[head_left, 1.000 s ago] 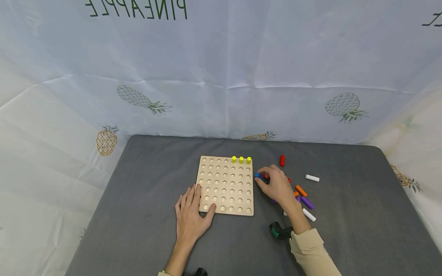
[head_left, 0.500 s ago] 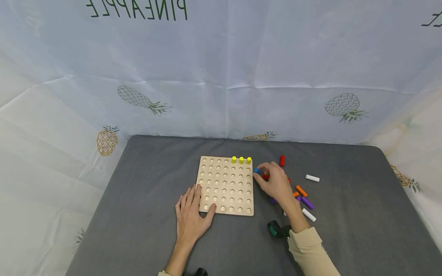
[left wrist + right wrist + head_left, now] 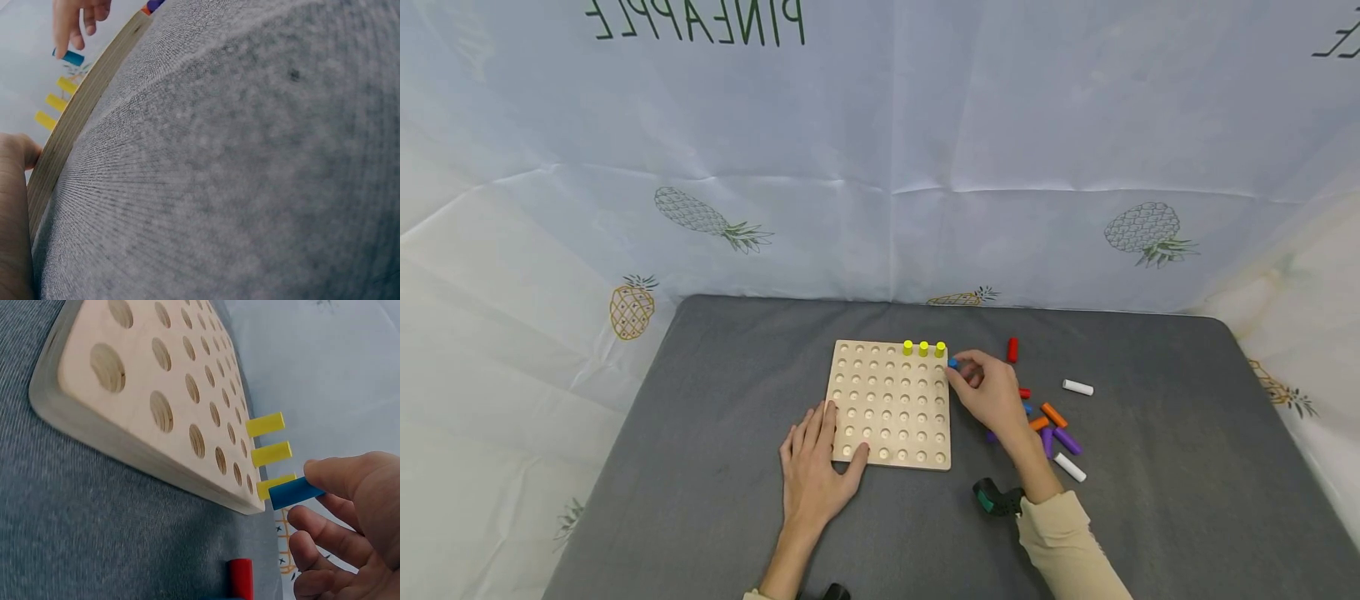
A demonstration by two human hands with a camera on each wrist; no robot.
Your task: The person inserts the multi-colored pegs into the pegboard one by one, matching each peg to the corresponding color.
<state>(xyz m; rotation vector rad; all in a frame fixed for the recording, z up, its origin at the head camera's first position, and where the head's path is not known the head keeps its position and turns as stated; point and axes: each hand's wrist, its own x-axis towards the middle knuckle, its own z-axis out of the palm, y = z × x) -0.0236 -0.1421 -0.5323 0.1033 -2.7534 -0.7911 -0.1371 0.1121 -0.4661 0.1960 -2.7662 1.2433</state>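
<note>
A square wooden pegboard (image 3: 888, 417) with rows of round holes lies on the grey table. Three yellow pegs (image 3: 271, 454) stand upright in the holes at its far right corner. My left hand (image 3: 817, 479) rests with straight fingers on the board's near left corner. Between thumb and fingers my right hand (image 3: 996, 396) pinches a blue peg (image 3: 296, 493). The peg is held at the board's right edge, close to the nearest yellow peg. In the left wrist view this blue peg (image 3: 69, 57) shows above the board, beyond the yellow ones.
Loose pegs lie to the right of the board: a red peg (image 3: 1012, 350), a white peg (image 3: 1078, 387), an orange peg (image 3: 1054, 415) and a purple peg (image 3: 1067, 441) among several. Some are partly hidden under the right hand. A printed curtain (image 3: 850, 250) hangs behind the table.
My right hand has moved slightly left and away from me, bringing the blue peg to the board's right edge. My left hand and the board have stayed put.
</note>
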